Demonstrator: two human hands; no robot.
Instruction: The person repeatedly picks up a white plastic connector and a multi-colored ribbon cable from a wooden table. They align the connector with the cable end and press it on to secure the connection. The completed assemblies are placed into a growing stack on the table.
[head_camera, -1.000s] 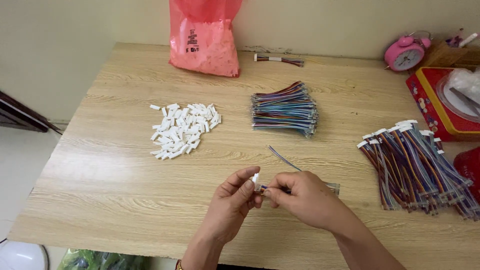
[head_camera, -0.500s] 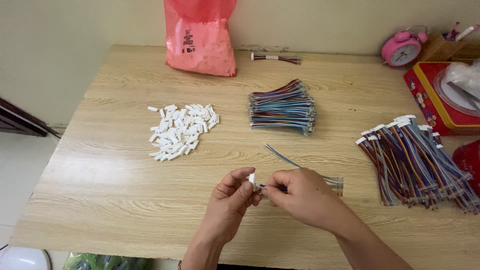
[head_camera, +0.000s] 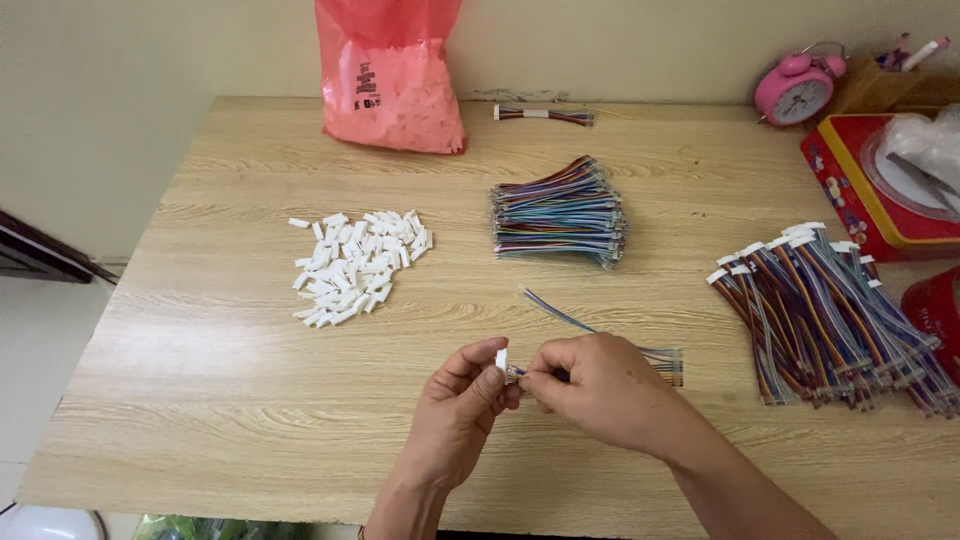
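a small white connector housing (head_camera: 501, 358) sits pinched between the thumb and forefinger of the left hand (head_camera: 455, 415), held upright just above the near middle of the table (head_camera: 200, 400). right beside it, almost touching, is the pinned end of a short multicoloured ribbon cable (head_camera: 560, 314), gripped by the closed fingers of the right hand (head_camera: 595, 390); the rest of that cable trails back over the hand, with one end rising toward the middle of the table and a flat striped end (head_camera: 668, 364) lying on the wood just right of the knuckles. both hands' fingers are curled tight on what they hold, the two parts meeting between the thumbs.

farther out, to the left and behind the hands, lies a loose heap of white housings (head_camera: 355, 264) spread on the bare table. behind the hands in the centre is a neat stack of multicoloured cables (head_camera: 558, 212). at the right is a bigger fanned pile of cables with white housings on their ends (head_camera: 825, 310).

at the back edge a pink plastic bag (head_camera: 392, 75) stands against the wall, filled with small pale pieces that show through the film. near it lies a single small bundle of wires (head_camera: 545, 115). in the far right corner are a pink alarm clock (head_camera: 795, 90) and a red tin (head_camera: 865, 190) holding a clear plastic bag; what is in that bag cannot be made out.
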